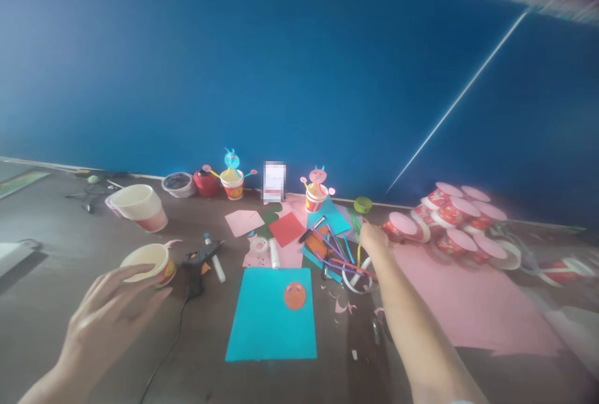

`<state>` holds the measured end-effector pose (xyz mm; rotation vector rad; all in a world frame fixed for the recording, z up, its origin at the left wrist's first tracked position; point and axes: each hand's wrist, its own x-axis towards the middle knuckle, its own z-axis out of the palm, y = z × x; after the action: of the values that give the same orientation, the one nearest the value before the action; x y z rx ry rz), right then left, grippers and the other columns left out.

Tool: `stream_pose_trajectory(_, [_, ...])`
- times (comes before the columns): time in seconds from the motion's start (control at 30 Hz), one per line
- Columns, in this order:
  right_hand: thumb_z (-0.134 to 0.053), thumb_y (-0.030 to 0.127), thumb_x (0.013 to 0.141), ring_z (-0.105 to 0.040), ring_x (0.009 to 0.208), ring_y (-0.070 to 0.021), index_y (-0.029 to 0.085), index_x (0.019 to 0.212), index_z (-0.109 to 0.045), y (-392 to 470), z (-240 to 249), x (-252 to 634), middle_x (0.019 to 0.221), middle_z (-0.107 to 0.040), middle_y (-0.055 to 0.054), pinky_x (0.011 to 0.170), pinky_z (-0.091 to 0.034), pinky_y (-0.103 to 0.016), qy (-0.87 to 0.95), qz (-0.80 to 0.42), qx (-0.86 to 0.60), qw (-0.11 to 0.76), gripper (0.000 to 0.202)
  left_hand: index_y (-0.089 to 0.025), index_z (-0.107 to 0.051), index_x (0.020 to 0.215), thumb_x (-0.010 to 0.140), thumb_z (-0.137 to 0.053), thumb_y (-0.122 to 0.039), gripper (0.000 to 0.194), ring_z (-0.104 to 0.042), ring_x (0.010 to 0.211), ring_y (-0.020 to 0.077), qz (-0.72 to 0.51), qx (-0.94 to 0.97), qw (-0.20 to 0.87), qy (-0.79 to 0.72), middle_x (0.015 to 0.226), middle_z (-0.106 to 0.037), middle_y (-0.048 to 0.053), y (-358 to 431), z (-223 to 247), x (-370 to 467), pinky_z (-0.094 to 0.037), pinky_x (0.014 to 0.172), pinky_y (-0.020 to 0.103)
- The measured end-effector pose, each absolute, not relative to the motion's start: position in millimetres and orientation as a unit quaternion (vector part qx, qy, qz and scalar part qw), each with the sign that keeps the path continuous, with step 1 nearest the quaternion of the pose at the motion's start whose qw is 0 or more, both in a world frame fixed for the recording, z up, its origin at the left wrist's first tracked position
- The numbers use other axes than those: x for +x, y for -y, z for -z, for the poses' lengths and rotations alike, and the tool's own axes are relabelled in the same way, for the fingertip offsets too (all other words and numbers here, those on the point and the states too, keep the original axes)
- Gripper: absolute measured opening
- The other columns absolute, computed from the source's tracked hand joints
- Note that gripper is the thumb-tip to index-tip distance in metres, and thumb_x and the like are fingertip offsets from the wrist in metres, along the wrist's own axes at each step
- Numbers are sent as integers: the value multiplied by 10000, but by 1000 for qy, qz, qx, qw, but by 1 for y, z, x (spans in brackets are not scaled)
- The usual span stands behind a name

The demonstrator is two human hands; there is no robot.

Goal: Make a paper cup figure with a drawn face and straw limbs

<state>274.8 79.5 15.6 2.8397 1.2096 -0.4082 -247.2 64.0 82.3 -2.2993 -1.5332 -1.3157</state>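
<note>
My left hand is open, its fingers stretched out over the near side of a paper cup with a pink strip at its rim; whether it touches the cup I cannot tell. My right hand reaches to the far side of a pile of coloured pipe cleaners, its fingers curled in beside the green and yellow ones. What those fingers hold is hidden. Between my hands lies a blue paper sheet with an orange paper face on it.
A glue gun with a cord lies right of the cup. Two cup figures stand near the blue wall. Stacked red-and-white cups and pink paper are at right. A tape roll and glue stick lie centrally.
</note>
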Motion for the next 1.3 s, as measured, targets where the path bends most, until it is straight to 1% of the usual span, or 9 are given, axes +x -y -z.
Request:
stream_pose_trajectory(0.2, [-556, 315, 898, -598, 985, -203, 168, 1174, -546, -68, -29, 271, 1184, -574, -80, 825, -510, -409, -393, 132, 909, -41, 313, -291, -694, 776, 704, -658, -305, 82, -632, 832, 198, 425, -805, 22, 414, 916, -688, -8, -63, -70, -244, -476, 876, 356])
stream_pose_trajectory(0.43, [-483, 326, 913, -624, 920, -186, 190, 1050, -616, -12, -40, 223, 1003, -670, -59, 848, -471, -313, -469, 185, 831, -234, 234, -286, -686, 851, 780, -619, -197, 132, -653, 833, 161, 342, -848, -79, 396, 901, -692, -25, -40, -48, -213, -521, 802, 263])
stream_pose_trajectory(0.63, [-518, 420, 847, -639, 742, -180, 198, 939, -672, 62, -25, 126, 835, -701, -17, 657, -475, -250, -517, 319, 722, -332, 286, -224, -601, 1132, 890, -492, -216, 265, -662, 804, 156, 257, -881, -225, 329, 966, -686, 61, -11, -48, -146, -546, 685, 226])
stream_pose_trajectory(0.73, [-555, 357, 833, -575, 622, -149, 206, 833, -684, 86, -25, 87, 707, -650, 8, 560, -417, -230, -518, 394, 672, -353, 200, -202, -474, 1295, 881, -500, -215, 415, -539, 1138, 254, 264, -916, -179, 245, 1238, -578, 124, -5, -59, -113, -471, 941, 393])
stream_pose_trajectory(0.8, [-562, 318, 830, -551, 615, -143, 203, 797, -682, 95, -29, 74, 691, -630, 11, 564, -403, -231, -511, 421, 653, -367, 169, -203, -509, 1253, 868, -512, -217, 385, -523, 1147, 278, 200, -943, -186, 189, 1223, -584, 125, -4, -66, -96, -441, 959, 438])
stream_pose_trajectory(0.93, [-551, 342, 837, -575, 672, -163, 200, 735, -649, 99, -39, 87, 698, -636, 5, 615, -426, -236, -504, 420, 653, -379, 201, -200, -647, 883, 868, -455, -182, 194, -610, 693, 180, 80, -941, -279, 173, 755, -653, 51, -3, -68, -79, -484, 655, 271])
stream_pose_trajectory(1.07, [-445, 424, 868, -617, 722, -187, 216, 849, -651, 88, -29, 143, 776, -669, -24, 662, -465, -257, -465, 217, 782, -354, 293, -191, -633, 814, 918, -372, -252, 288, -554, 685, 142, 118, -852, -438, 262, 757, -623, 38, -2, -66, -82, -421, 628, 234])
stream_pose_trajectory(1.17, [-491, 360, 804, -607, 801, -240, 199, 983, -635, 73, -11, 184, 866, -647, -75, 712, -457, -325, -430, 126, 832, -327, 281, -176, -599, 803, 901, -404, -321, 262, -491, 595, 116, 123, -731, -579, 338, 661, -547, 1, -4, -66, -84, -391, 564, 227])
stream_pose_trajectory(1.3, [-500, 281, 759, -596, 816, -247, 205, 902, -644, 59, 8, 207, 930, -610, -92, 718, -444, -342, -450, 80, 842, -285, 217, -161, -535, 769, 829, -526, -373, 220, -459, 535, 89, 146, -571, -731, 345, 663, -498, -23, -6, -65, -82, -385, 525, 227])
